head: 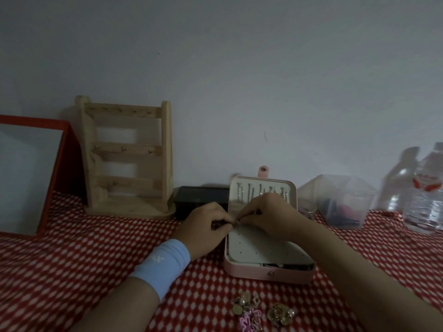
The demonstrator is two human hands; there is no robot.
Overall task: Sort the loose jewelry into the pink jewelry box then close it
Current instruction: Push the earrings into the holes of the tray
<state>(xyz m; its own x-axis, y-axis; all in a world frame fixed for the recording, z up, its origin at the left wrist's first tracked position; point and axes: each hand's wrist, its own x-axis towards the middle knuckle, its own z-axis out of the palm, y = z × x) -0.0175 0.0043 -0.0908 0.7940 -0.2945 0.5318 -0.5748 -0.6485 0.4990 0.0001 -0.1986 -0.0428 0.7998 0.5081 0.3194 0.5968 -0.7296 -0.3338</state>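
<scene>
The pink leatherette jewelry box (268, 274) lies open on the bench, which is covered with a red cloth with white dots (72, 259). Its lid (291, 190) stands upright at the far side, with thin chains hanging from a row of hooks. A white perforated earring panel (263, 248) lies flat across the base.

The left hand (208, 224), above a pale blue wristband (163, 264), and the right hand (268, 214) meet at the panel's far left corner. The fingers of both are curled tightly, tip against tip. They seem to pinch a small piece (236, 222) between them, but it is too small and dim to name.

The step in hand looks like seating an earring in the panel. To do it well:
- Rest both wrists on the bench or on the box rim for steadiness.
- Line the post up square to 1 hole before pushing.
- Keep 1 hand pressing the panel down so it does not lift or tilt.
- Release only when the piece sits flush.

The light is poor, so touch should guide the work more than sight.

More jewelry waits near the front edge, well apart from the hands: a cluster of gold and pearl pieces (247, 305), a round gold flower brooch (280, 313) and a pink flower-shaped clip (249, 320). The task is judged to be far from finished, and the lid is not yet closed.
</scene>
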